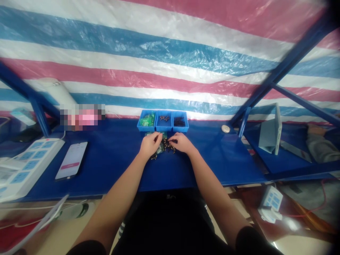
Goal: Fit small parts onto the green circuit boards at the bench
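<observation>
Hands at a heap of small dark parts (pixel 166 146) on the blue table (pixel 114 159) | left hand (pixel 150 143) curled, its grip hidden by knuckles | right hand (pixel 181 142) fingertips pinched among the parts, too small to tell which | heap lies between both hands | three blue trays (pixel 163 121) just beyond, contents blurred | phone (pixel 71 160) well left.

Three blue bins (pixel 163 121) block the way just behind the small parts (pixel 165 146). The blue table (pixel 217 156) lies open on both sides; a phone (pixel 71 160) sits well left.
</observation>
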Motion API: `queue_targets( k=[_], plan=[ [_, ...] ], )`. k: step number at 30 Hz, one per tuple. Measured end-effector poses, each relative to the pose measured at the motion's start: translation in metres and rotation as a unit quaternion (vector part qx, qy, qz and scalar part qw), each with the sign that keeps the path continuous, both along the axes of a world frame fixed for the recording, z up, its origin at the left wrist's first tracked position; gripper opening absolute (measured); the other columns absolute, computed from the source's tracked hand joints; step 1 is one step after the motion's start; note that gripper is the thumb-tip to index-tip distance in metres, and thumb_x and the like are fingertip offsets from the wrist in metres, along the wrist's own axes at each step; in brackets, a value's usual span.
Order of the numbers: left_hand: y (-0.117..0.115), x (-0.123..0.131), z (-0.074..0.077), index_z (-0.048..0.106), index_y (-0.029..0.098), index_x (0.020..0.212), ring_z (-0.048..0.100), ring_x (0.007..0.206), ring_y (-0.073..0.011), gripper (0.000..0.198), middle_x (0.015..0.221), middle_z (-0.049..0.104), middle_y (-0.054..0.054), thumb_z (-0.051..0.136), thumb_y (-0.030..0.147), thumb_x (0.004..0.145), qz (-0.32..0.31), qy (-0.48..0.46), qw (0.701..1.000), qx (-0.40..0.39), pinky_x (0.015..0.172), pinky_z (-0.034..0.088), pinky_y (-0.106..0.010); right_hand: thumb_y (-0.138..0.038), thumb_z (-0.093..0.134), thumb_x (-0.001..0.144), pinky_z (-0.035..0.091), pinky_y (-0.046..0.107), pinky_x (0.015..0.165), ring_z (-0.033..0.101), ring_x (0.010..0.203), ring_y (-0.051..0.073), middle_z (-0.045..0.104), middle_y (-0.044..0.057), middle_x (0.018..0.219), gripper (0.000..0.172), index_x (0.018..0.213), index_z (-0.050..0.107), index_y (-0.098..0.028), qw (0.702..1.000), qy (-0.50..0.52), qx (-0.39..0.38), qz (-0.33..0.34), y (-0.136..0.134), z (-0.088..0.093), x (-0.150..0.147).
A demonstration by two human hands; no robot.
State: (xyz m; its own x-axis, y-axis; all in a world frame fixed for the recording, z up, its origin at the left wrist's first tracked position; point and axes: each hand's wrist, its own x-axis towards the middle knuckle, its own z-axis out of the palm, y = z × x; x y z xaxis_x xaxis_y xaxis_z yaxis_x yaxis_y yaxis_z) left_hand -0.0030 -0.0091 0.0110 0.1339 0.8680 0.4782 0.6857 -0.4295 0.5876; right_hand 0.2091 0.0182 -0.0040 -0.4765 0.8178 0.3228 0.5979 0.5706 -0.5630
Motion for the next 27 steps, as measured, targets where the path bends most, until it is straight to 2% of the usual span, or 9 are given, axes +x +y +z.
queue_targets(
  k=[6, 13, 19, 27],
  plan=[
    [0.0005, 0.0001, -0.0012, 0.066, 0.021, 0.084, 0.059, 0.063, -0.0141, 0.032, 0.071, 0.066, -0.001, 0.045, 0.042, 0.097, -0.010, 0.001, 1.000, -0.007, 0.063, 0.042, -0.025, -0.019, 0.059, 0.089, 0.046, 0.037, 0.091, 0.057, 0.095, 0.020, 0.063, 0.009, 0.099, 0.015, 0.094, 0.073, -0.019, 1.000, 0.024, -0.001, 0.010, -0.0029, 0.0000, -0.0031],
    [0.0002, 0.0004, -0.0013, 0.067, 0.020, 0.086, 0.059, 0.063, -0.0135, 0.033, 0.072, 0.066, -0.001, 0.045, 0.042, 0.097, -0.009, 0.006, 1.000, -0.010, 0.063, 0.041, -0.025, -0.023, 0.064, 0.087, 0.047, 0.038, 0.090, 0.058, 0.093, 0.021, 0.065, 0.009, 0.096, 0.018, 0.100, 0.076, -0.021, 1.000, 0.001, -0.004, 0.002, -0.0026, -0.0036, -0.0035],
    [-0.0003, 0.0007, 0.0000, 0.066, 0.020, 0.085, 0.059, 0.064, -0.0136, 0.033, 0.073, 0.068, -0.001, 0.045, 0.041, 0.097, -0.008, 0.005, 1.000, -0.005, 0.063, 0.042, -0.025, -0.022, 0.069, 0.083, 0.046, 0.037, 0.090, 0.060, 0.088, 0.020, 0.070, 0.006, 0.090, 0.009, 0.086, 0.078, -0.021, 0.999, 0.026, -0.021, -0.017, -0.0028, 0.0001, -0.0061],
    [-0.0002, -0.0001, -0.0004, 0.067, 0.020, 0.085, 0.060, 0.064, -0.0134, 0.033, 0.073, 0.068, 0.000, 0.046, 0.042, 0.097, -0.007, 0.005, 1.000, -0.005, 0.063, 0.042, -0.025, -0.019, 0.063, 0.087, 0.046, 0.034, 0.087, 0.059, 0.087, 0.019, 0.065, 0.006, 0.087, 0.013, 0.082, 0.075, -0.020, 0.998, 0.043, -0.028, -0.022, -0.0009, -0.0019, -0.0051]
  ],
)
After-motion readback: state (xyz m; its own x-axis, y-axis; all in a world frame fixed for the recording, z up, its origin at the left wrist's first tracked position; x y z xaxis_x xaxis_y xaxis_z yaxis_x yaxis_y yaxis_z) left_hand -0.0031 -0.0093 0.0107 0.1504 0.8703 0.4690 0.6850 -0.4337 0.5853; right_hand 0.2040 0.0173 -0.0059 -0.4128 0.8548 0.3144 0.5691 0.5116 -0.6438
